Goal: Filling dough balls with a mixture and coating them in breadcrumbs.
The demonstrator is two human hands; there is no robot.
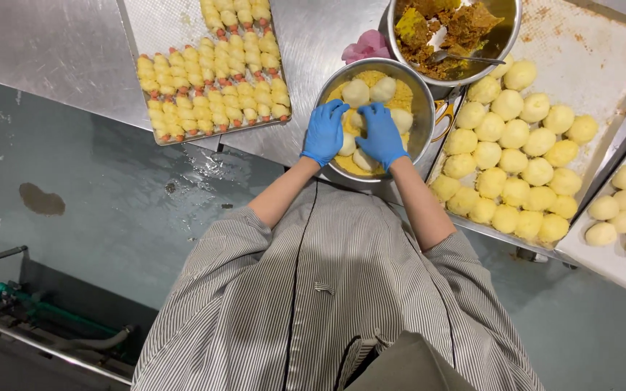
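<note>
Both my hands wear blue gloves and reach into a round steel bowl [420, 101] of yellow crumbs and several pale dough balls. My left hand [324, 132] rests on a dough ball [347, 143] at the bowl's near left side. My right hand [381, 135] presses on another ball [364, 158] beside it. Two more balls [356, 92] lie at the far side of the bowl. Fingers of both hands curl over the dough; how firmly they grip is unclear.
A tray [588, 65] on the right carries many crumb-coated balls [514, 134]. Another tray [621, 268] at far right holds pale balls. A bowl of brown filling [508, 29] with a spoon stands behind. Left tray [161, 29] holds rows of coated rolls [211, 87]. Pink cloth [366, 47].
</note>
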